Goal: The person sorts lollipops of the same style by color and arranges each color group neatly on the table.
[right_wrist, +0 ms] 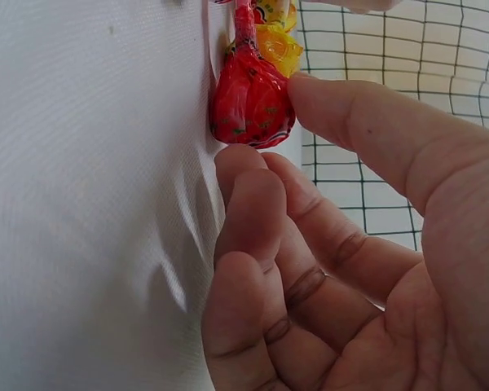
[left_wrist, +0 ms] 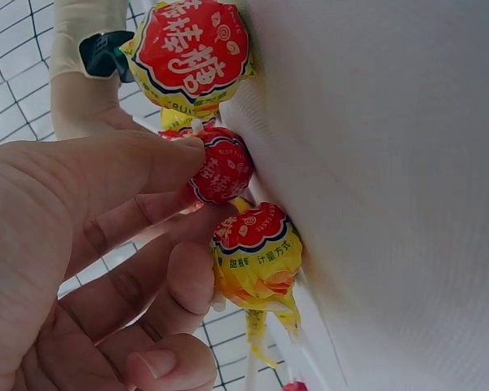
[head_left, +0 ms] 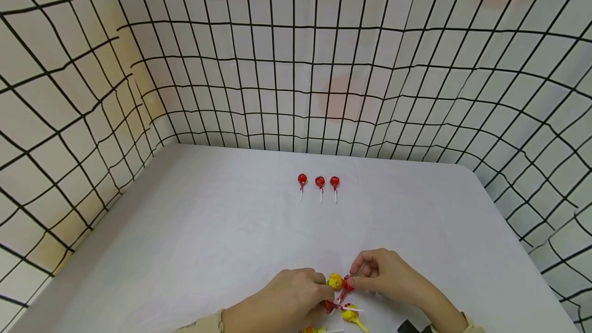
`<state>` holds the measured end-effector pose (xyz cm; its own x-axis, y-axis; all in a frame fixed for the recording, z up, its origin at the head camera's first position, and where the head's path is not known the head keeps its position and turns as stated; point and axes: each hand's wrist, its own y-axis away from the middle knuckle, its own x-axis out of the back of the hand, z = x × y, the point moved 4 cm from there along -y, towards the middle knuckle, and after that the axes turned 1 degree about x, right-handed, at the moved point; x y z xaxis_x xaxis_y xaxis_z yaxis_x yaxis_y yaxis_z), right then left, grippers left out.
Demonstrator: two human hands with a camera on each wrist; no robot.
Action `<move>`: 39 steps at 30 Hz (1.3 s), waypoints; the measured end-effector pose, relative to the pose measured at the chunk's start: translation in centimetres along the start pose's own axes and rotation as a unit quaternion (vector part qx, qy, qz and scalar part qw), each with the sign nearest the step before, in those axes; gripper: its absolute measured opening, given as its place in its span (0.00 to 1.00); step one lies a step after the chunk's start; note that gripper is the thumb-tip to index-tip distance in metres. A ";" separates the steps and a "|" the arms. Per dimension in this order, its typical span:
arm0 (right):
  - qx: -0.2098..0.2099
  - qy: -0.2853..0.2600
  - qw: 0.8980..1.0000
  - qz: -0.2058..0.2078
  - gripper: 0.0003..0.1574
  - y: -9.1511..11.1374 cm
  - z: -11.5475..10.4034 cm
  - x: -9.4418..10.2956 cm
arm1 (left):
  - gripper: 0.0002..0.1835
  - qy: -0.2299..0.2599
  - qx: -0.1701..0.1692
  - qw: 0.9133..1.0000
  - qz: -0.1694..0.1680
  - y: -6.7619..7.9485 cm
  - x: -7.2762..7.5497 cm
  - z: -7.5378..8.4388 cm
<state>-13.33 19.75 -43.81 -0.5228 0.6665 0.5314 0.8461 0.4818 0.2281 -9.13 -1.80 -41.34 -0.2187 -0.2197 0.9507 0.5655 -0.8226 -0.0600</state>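
Low in the head view, both hands are at a small cluster of wrapped lollipops. My left hand [head_left: 296, 297] pinches a red lollipop [left_wrist: 226, 167] between thumb and forefinger; its other fingers are loosely bent beside a yellow-and-red lollipop [left_wrist: 261, 252]. My right hand [head_left: 388, 276] has its thumb and forefinger at the head of another red lollipop [right_wrist: 253, 102], which lies on the cloth. Between the hands sits a yellow lollipop [head_left: 335, 281]. Nearer the front lies a second yellow lollipop [head_left: 350, 314]. The left hand partly covers the cluster.
Three red lollipops [head_left: 320, 182] stand in a row toward the back of the white table [head_left: 208, 220], sticks pointing to the front. A white wall with a black grid [head_left: 277, 60] encloses the back and sides. A dark object [head_left: 409, 327] sits by the right wrist.
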 end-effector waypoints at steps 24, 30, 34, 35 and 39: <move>0.004 0.016 0.999 0.027 0.11 0.0 0.3 0.6 | 0.04 -0.005 -0.004 1.000 0.006 0.1 0.1 0.1; 0.003 0.018 0.999 0.028 0.12 0.0 0.3 0.7 | 0.05 -0.003 0.002 1.000 0.006 0.1 0.0 0.1; -0.002 0.016 0.999 0.028 0.14 -0.1 0.2 0.7 | 0.06 -0.005 0.006 1.000 0.007 0.1 0.0 0.1; -0.004 0.015 0.999 0.028 0.15 -0.1 0.2 0.6 | 0.06 -0.007 0.006 1.000 0.008 0.1 0.0 0.1; -0.009 0.011 1.000 0.028 0.15 -0.2 0.1 0.5 | 0.06 -0.016 0.004 1.000 0.010 0.1 0.0 0.2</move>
<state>-13.74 20.04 -43.73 -0.4729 0.6792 0.5614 0.8756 0.4336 0.2129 -8.91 -1.82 -41.26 -0.1809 -0.2196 0.9587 0.5755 -0.8140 -0.0779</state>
